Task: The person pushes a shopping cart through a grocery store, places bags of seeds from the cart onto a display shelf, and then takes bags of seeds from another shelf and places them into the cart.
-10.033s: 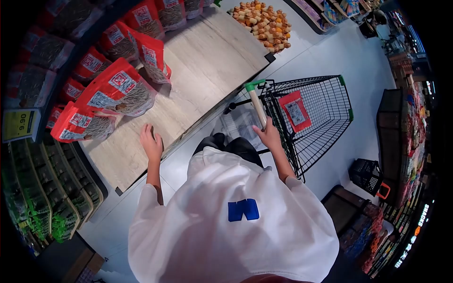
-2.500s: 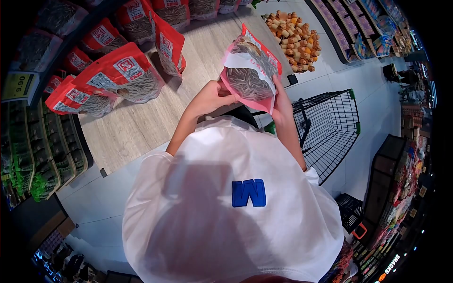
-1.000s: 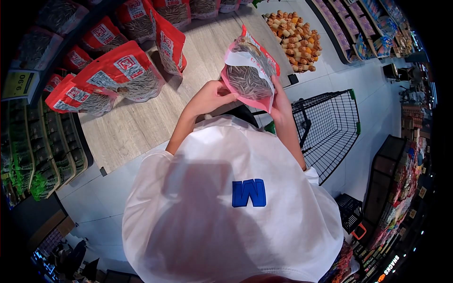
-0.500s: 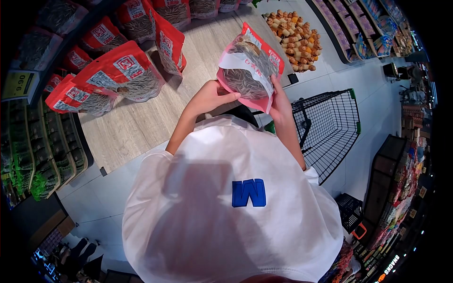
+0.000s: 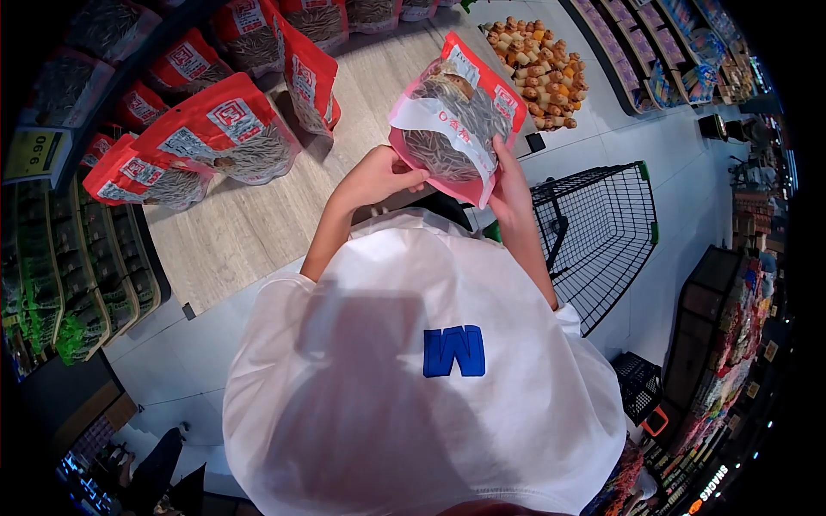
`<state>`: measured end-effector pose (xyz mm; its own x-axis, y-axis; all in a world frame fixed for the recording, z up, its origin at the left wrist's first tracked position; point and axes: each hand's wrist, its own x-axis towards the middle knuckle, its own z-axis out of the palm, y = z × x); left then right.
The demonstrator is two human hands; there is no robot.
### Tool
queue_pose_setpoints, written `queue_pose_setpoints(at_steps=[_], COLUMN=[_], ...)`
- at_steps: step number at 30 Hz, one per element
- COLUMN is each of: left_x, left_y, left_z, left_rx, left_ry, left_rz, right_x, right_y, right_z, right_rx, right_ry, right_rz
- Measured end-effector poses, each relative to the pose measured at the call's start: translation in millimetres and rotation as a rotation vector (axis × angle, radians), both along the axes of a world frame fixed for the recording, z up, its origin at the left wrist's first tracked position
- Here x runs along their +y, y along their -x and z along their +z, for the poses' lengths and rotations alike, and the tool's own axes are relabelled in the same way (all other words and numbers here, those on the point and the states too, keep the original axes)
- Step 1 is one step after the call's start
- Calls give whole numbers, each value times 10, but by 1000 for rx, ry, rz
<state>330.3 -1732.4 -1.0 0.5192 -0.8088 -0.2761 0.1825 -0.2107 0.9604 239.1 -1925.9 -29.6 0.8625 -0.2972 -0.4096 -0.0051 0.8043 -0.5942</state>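
Both of my hands hold a red and clear bag of grey, stick-like dried food in front of my body. My left hand grips its lower left corner, thumb pressed on the near edge. On the right edge, my right hand has its fingers against the bag's face. Beneath and left of the bag lies a light wood-look display top. Similar red bags stand along its left and far side.
To the right stands a black wire shopping cart with green corners. A pile of brown and cream pieces lies beyond the display's far end. A black basket is at the lower right, and a yellow price tag at the left.
Since ten seconds ago both hands have come to hold a bag; the right left the cart handle. Lately the bag has tilted so its printed face shows more. A dark figure appears at lower left.
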Motion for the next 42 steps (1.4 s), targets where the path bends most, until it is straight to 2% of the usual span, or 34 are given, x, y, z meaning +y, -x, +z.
queue_pose_setpoints(at_steps=[3,18,21,23,27,29,30,32,33,35,36,38,42], left_x=[6,-11,3,36,64,67,65,57,57,51,48,45,27], left_y=[5,43,26,19,32,34,37,44,47,62,64,63,95], left_z=[43,-24,-109,-74,-70,-31,-14,19,35,61,55,41,76], left_rx=[1,40,44,75,70,62,62,52,52,42,43,41,44], left_ry=[-39,101,185,152,168,157,158,143,144,136,137,149,120], left_rz=[1,102,174,241,247,257,257,255,253,217,213,213,204], right_x=[-17,5,21,18,-112,-202,-222,-201,-187,-149,-120,-58,-64], right_y=[-2,-26,-7,17,26,3,12,15,10,1,-8,-28,-127], right_z=[-43,-105,-120,-137,-174,-229,-240,-14,106,360,478,642,644], right_rx=[-6,65,53,143,166,407,406,478,479,122,125,-51,-112], right_ry=[-24,-274,-305,-111,56,486,487,1225,1225,1322,1322,1359,1462], right_rz=[-3,63,160,293,483,669,668,505,503,207,205,155,234])
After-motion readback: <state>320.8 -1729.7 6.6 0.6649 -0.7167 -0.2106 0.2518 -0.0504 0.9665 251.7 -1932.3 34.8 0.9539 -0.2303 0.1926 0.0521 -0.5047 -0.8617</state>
